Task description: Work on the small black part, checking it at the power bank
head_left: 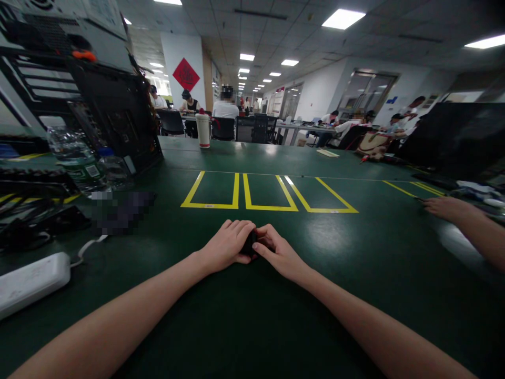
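The black object (249,244) was on the near side of the yellow tape (272,208), between two hands above the worktop (256,321). Fingers of both left hand (229,239) and right hand (281,252) grasped it. A cup (203,130) stood beyond the tape; a power strip (35,280) lay nearer, to the tape's left; another person's hand (447,208) showed to its right.

Ceiling lamps (343,19) give white light — the green table (252,321) is dim, with soft glare; picture edges look stretched, perhaps blurred.
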`<state>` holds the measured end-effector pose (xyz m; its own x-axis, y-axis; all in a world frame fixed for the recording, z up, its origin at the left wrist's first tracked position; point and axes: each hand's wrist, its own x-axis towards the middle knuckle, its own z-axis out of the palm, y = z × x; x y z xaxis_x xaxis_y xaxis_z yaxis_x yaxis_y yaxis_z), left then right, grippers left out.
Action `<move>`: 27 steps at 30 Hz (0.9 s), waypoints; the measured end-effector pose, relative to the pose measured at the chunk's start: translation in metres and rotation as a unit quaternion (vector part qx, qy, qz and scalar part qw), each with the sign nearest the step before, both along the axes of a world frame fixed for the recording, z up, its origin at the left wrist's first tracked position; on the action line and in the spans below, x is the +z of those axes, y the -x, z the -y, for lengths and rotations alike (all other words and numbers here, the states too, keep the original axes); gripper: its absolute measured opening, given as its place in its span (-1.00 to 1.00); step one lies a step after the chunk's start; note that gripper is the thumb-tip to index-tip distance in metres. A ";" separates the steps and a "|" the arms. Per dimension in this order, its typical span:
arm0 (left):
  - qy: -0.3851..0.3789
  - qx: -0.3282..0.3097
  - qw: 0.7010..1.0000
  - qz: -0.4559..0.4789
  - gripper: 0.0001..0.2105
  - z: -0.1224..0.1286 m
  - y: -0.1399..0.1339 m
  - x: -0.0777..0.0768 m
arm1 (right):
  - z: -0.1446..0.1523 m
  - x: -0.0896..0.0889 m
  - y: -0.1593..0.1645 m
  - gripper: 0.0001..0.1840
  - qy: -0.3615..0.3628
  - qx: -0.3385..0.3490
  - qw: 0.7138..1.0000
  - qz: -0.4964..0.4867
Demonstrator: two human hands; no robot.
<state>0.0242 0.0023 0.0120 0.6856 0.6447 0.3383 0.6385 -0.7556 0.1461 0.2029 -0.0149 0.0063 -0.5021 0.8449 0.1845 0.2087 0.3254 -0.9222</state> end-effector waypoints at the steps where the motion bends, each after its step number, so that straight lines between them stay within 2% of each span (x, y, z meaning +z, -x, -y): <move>1: 0.000 0.000 1.000 -0.001 -0.39 0.000 0.000 0.000 | 0.001 0.001 0.000 -0.82 -0.006 -0.001 1.000 0.004; 6: -0.001 0.002 1.000 -0.002 -0.38 -0.001 -0.001 -0.001 | 0.003 0.003 -0.003 -0.78 -0.085 -0.018 0.995 0.044; 8: 0.003 0.006 1.000 -0.001 -0.38 0.001 0.000 0.000 | 0.004 0.002 -0.002 -0.76 -0.094 -0.018 0.995 0.041; 15: 0.019 0.008 1.000 -0.016 -0.40 0.014 0.010 0.011 | 0.006 0.000 0.011 -0.88 -0.018 -0.004 1.000 -0.011; 20: 0.037 0.020 0.999 -0.007 -0.41 0.017 0.017 0.013 | 0.002 0.001 0.020 -0.82 0.005 0.003 1.000 -0.019; 24: 0.069 0.025 0.997 0.023 -0.43 0.013 0.020 0.011 | -0.008 -0.001 0.021 -0.73 0.024 -0.005 1.000 0.007; 27: 0.076 0.010 0.997 0.031 -0.42 0.007 0.021 0.007 | -0.013 0.000 0.020 -0.75 0.027 0.002 0.998 0.051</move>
<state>0.0030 -0.0050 0.0194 0.6529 0.7046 0.2779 0.6389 -0.7094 0.2976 0.1834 -0.0021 0.0065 -0.5185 0.8506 0.0873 0.3010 0.2771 -0.9125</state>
